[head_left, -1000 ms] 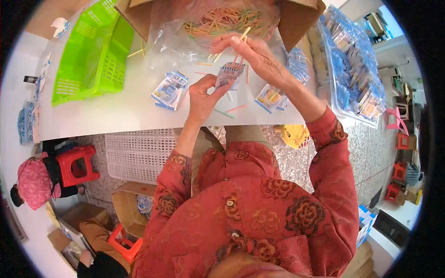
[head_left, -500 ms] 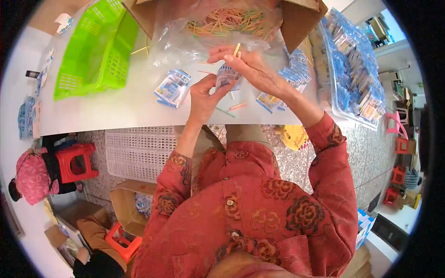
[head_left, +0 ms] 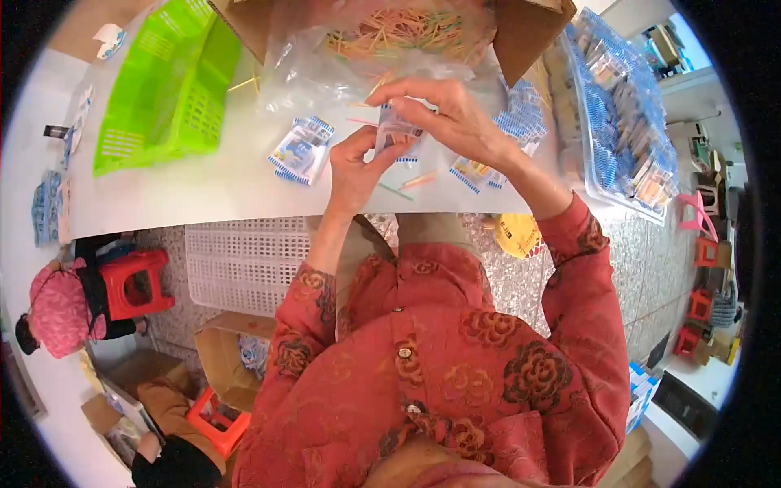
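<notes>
My left hand (head_left: pixel 355 167) grips the lower part of a small clear plastic packet (head_left: pixel 390 128) with blue print, thumb and fingers on either side. Bent over the packet's upper end is my right hand (head_left: pixel 455 116), its thumb and fingertips drawn in there; what they pinch is hidden. Thin yellowish sticks (head_left: pixel 379 82) show just past the right fingertips, and I cannot tell whether they are held. Left of my hands lie blue-and-white printed packets (head_left: pixel 303 151). More packets (head_left: pixel 480 172) rest beneath my right wrist. Short coloured sticks (head_left: pixel 417 180) lie near the table edge.
An open cardboard box (head_left: pixel 533 37), lined with clear plastic, holds many coloured sticks (head_left: pixel 399 32) at the far side. A green basket (head_left: pixel 199 122) stands left; a clear tub (head_left: pixel 598 191) of filled packets stands right. Below the table is a white crate (head_left: pixel 240 264). Other people sit at left.
My right fingers have drawn in lower over the packet's top. The yellow stick that stood up beside the right thumb no longer shows there. My left hand keeps its grip.
</notes>
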`<action>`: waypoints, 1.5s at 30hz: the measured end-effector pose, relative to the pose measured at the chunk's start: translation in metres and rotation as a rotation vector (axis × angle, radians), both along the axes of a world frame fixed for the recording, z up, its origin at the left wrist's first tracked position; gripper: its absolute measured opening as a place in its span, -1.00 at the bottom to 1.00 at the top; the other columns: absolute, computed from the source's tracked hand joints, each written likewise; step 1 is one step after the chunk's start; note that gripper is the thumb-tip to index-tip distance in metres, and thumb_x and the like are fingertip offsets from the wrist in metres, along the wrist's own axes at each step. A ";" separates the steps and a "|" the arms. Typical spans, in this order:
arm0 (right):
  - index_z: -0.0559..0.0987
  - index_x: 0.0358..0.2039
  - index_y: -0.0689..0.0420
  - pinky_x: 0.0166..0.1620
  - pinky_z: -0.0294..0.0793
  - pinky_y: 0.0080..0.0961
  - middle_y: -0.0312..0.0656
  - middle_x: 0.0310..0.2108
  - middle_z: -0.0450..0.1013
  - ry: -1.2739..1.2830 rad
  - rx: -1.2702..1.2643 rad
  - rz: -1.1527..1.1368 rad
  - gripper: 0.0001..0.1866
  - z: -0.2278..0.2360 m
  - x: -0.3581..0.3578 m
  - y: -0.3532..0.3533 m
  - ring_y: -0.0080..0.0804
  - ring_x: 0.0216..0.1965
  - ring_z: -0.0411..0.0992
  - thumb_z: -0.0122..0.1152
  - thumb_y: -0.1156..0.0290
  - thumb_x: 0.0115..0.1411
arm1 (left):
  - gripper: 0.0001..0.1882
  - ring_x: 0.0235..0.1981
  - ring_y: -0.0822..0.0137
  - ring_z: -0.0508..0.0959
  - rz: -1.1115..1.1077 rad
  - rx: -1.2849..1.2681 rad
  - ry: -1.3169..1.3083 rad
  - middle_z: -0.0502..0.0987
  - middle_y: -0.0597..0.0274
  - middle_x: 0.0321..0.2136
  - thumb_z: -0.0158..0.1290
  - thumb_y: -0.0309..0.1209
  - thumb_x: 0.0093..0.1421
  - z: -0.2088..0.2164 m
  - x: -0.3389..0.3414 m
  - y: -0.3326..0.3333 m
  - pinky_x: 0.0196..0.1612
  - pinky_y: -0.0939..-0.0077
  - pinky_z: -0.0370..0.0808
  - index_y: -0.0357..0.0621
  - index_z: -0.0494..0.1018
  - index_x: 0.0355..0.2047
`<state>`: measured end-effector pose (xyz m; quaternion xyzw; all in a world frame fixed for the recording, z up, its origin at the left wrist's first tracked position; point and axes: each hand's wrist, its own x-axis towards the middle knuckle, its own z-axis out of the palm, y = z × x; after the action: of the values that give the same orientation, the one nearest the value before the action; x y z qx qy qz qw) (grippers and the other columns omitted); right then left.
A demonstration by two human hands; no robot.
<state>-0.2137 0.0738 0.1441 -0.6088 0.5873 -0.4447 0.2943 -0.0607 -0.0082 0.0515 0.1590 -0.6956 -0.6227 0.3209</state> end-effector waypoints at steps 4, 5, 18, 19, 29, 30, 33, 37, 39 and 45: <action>0.52 -0.16 0.27 -0.07 0.37 -0.61 -0.27 -0.23 0.49 -0.035 -0.092 -0.096 -0.76 -0.009 -0.006 -0.002 -0.62 -0.17 0.38 -0.01 0.41 0.26 | -0.85 -0.34 0.56 0.50 0.029 0.078 -0.016 0.57 0.28 -0.35 0.14 -0.54 0.10 -0.005 0.002 0.001 -0.25 0.68 0.44 -0.30 0.55 -0.30; 0.53 -0.18 0.27 -0.09 0.38 -0.62 -0.28 -0.24 0.50 -0.048 -0.102 -0.125 -0.78 -0.009 -0.009 -0.003 -0.63 -0.18 0.39 0.02 0.43 0.25 | -0.85 -0.34 0.55 0.50 0.043 0.099 -0.017 0.58 0.28 -0.35 0.13 -0.54 0.11 -0.005 0.003 0.001 -0.24 0.68 0.44 -0.31 0.55 -0.29; 0.58 -0.24 0.21 -0.21 0.44 -0.61 -0.29 -0.35 0.55 -0.009 -0.221 -0.247 -0.82 -0.013 -0.006 -0.008 -0.65 -0.29 0.45 0.08 0.46 0.17 | -0.77 -0.39 0.59 0.45 0.062 0.100 0.036 0.56 0.32 -0.43 0.00 -0.39 0.24 -0.005 0.010 0.004 -0.31 0.67 0.39 -0.33 0.53 -0.27; 0.58 -0.24 0.21 -0.21 0.44 -0.61 -0.29 -0.35 0.55 -0.010 -0.220 -0.248 -0.82 -0.010 -0.005 -0.007 -0.65 -0.29 0.45 0.08 0.46 0.17 | -0.77 -0.40 0.60 0.44 0.071 0.130 0.055 0.56 0.33 -0.43 0.00 -0.39 0.24 -0.003 0.011 0.004 -0.31 0.68 0.38 -0.32 0.53 -0.27; 0.43 -0.04 0.19 -0.18 0.42 -0.53 -0.24 -0.25 0.49 0.015 0.063 -0.044 -0.69 -0.014 -0.012 0.007 -0.51 -0.26 0.43 0.05 0.48 0.18 | -0.75 -0.45 0.65 0.39 0.321 0.134 0.136 0.51 0.44 -0.50 0.01 -0.35 0.24 0.004 0.036 -0.012 -0.36 0.73 0.35 -0.32 0.55 -0.31; 0.42 -0.04 0.17 -0.21 0.44 -0.49 -0.21 -0.25 0.47 0.323 0.172 0.033 -0.67 -0.020 -0.014 0.013 -0.45 -0.27 0.45 0.07 0.48 0.14 | -0.74 -0.46 0.66 0.38 0.329 0.119 0.085 0.51 0.42 -0.48 0.00 -0.34 0.24 -0.002 0.044 -0.019 -0.36 0.73 0.35 -0.32 0.54 -0.27; 0.42 -0.16 0.16 -0.26 0.46 -0.38 -0.15 -0.29 0.42 0.633 0.094 0.142 -0.71 -0.066 -0.011 0.036 -0.26 -0.24 0.45 0.13 0.46 0.07 | -0.73 -0.45 0.66 0.37 0.367 0.186 0.124 0.50 0.42 -0.45 0.01 -0.34 0.24 -0.002 0.053 -0.020 -0.37 0.74 0.35 -0.33 0.52 -0.24; 0.41 -0.30 0.16 -0.29 0.46 -0.27 -0.11 -0.32 0.37 0.781 0.184 0.146 -0.76 -0.090 0.001 0.047 -0.12 -0.22 0.41 0.18 0.41 0.01 | -0.76 -0.44 0.65 0.36 0.392 0.203 0.129 0.48 0.44 -0.45 -0.02 -0.36 0.26 -0.005 0.056 -0.016 -0.33 0.72 0.36 -0.31 0.51 -0.27; 0.40 -0.40 0.19 -0.32 0.47 -0.21 -0.08 -0.36 0.39 0.750 0.057 0.105 -0.80 -0.098 0.004 0.044 -0.08 -0.34 0.45 0.15 0.35 0.05 | -0.76 -0.43 0.65 0.37 0.381 0.197 0.127 0.49 0.43 -0.43 -0.01 -0.36 0.26 -0.007 0.056 -0.012 -0.33 0.72 0.35 -0.32 0.51 -0.26; 0.44 -0.44 0.20 -0.36 0.48 -0.22 -0.09 -0.42 0.40 0.873 0.047 0.057 -0.82 -0.109 -0.019 0.015 -0.10 -0.34 0.46 0.14 0.35 0.07 | -0.75 -0.42 0.65 0.37 0.349 0.209 0.152 0.51 0.41 -0.42 0.01 -0.39 0.24 -0.006 0.058 -0.010 -0.33 0.74 0.33 -0.34 0.51 -0.21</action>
<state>-0.2330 0.0883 0.0346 -0.7487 0.6496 -0.1239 0.0446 -0.0029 -0.0186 0.0457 0.2622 -0.5631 -0.6364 0.4573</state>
